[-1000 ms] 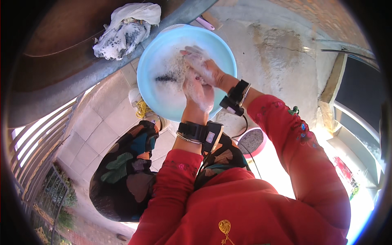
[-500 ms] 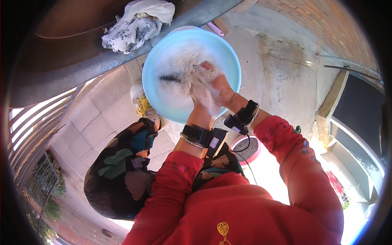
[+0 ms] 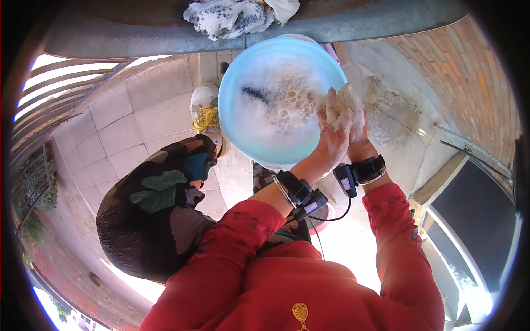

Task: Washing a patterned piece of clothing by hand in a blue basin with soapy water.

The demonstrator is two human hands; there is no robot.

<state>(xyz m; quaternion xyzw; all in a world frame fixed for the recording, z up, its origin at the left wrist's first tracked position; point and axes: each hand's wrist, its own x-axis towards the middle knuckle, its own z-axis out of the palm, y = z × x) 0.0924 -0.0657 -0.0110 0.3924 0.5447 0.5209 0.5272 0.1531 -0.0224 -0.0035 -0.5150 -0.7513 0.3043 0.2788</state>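
Observation:
A light blue basin (image 3: 232, 124) holds cloudy water with foam (image 3: 290, 105) on top. Something dark (image 3: 255, 94) shows through the suds at its left side; I cannot make out its kind. At the basin's right rim my left hand (image 3: 334, 132) and my right hand (image 3: 358, 124) are closed against each other. Both are coated in suds, and the foam hides what lies between them, if anything. Each wrist wears a black strap with a small box.
A wet, black-speckled white cloth (image 3: 229, 19) lies on the grey ledge (image 3: 364, 27) beyond the basin. Part of a pink tub (image 3: 330, 212) shows beneath my wrists. My shoe (image 3: 204, 107) stands left of the basin, on paving. A brick wall (image 3: 458, 71) rises at right.
My hands have come up from the foam in the basin's middle to its right rim, still together. The view has turned, so the basin and cloth appear farther right.

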